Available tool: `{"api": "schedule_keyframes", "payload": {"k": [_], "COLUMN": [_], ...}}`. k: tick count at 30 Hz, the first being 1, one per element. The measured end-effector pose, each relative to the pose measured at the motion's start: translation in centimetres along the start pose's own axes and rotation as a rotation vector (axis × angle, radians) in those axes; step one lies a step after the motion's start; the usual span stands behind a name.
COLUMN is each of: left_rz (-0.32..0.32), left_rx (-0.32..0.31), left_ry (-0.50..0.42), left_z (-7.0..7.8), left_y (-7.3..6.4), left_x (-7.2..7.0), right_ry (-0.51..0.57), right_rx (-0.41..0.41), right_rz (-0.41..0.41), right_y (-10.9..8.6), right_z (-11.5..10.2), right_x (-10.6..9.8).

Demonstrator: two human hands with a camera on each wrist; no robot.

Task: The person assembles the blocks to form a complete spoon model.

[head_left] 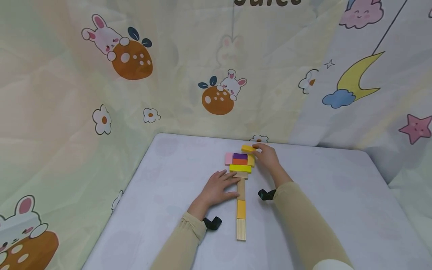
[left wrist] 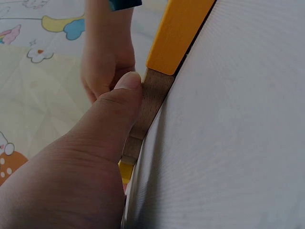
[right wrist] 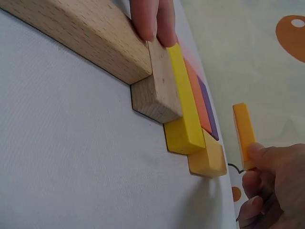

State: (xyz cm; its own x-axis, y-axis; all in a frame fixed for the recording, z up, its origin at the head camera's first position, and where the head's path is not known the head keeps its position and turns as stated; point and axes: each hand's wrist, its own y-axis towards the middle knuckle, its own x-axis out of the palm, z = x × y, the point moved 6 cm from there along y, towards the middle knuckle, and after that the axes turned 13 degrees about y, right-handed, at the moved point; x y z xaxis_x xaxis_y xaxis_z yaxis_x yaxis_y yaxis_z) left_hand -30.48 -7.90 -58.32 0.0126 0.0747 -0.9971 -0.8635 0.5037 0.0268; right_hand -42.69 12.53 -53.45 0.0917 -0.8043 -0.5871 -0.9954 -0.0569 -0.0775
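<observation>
My right hand (head_left: 269,157) pinches an orange-yellow wooden block (right wrist: 243,129) by one end between thumb and fingers, at the far end of the block arrangement. In the right wrist view that block is apart from the others. Beside it lie a purple block (head_left: 240,156), a red-orange block (head_left: 240,162), a pink block (head_left: 228,158) and a light-yellow block (right wrist: 208,155). Below them a bright yellow block (head_left: 240,168) lies crosswise. My left hand (head_left: 216,189) spreads its fingers, the tips touching a short plain wood block (right wrist: 159,90) and the long plain block (head_left: 241,189).
The line of blocks runs toward me with an orange block (head_left: 241,209) and a grooved pale block (head_left: 241,229). All lie on a white-covered table (head_left: 162,225). A printed cloth (head_left: 175,75) with rabbits and flowers hangs behind the far edge.
</observation>
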Motion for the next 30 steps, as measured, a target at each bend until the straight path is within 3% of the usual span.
{"api": "schedule_keyframes", "payload": {"k": [7,19,30], "left_rz": [0.002,0.011,0.023], "left_rx": [0.000,0.003,0.015], "left_ry": [0.004,-0.004,-0.007], "left_z": [0.1,-0.1,-0.4], "left_y": [0.0,-0.2,-0.1], "left_x": [-0.2,-0.3,0.1], "right_ry": [0.011,-0.039,-0.032], "right_rx": [0.078,0.052,0.085], "right_rz": [-0.035,-0.029,-0.059], "right_y": [1.2,1.6,2.1], "right_z": [0.8,-0.7,-0.9], "right_x": [1.5,2.7,3.3]}}
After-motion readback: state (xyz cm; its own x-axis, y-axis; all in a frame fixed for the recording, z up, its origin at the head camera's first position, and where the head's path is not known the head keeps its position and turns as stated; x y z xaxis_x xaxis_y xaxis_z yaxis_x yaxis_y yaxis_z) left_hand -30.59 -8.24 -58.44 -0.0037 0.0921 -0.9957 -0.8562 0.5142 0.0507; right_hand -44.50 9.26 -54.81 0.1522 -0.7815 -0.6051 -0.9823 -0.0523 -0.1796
